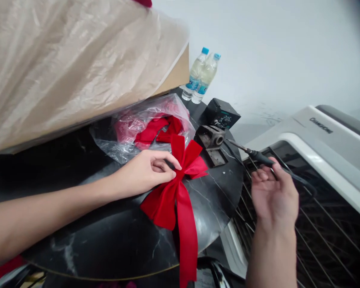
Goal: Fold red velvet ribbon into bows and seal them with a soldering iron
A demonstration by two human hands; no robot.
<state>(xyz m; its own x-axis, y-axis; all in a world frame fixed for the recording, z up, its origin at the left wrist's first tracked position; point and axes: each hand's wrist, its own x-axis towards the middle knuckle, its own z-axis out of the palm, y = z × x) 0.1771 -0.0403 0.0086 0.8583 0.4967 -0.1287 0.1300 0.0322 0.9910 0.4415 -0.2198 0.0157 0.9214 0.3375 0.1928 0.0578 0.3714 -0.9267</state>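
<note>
A red ribbon bow point(187, 208) lies on the black marbled table, one long tail hanging past the front edge. My left hand point(147, 172) pinches the bow at its centre knot between thumb and fingertips. Off the table's right side, my right hand point(273, 192) grips the dark handle of a soldering iron point(256, 155). The iron's metal tip points left, towards its metal stand point(211, 138). Behind that stand sits a black control box point(222, 113) with a dial. A cable trails from the iron's handle.
A clear plastic bag point(114, 146) with red ribbon pieces lies behind the bow. Two water bottles point(199, 78) stand by the wall. A plastic-covered cardboard box point(87, 72) takes up the back left. On the right is a white-framed heater with a metal grille point(306, 216), close to the table point(114, 252).
</note>
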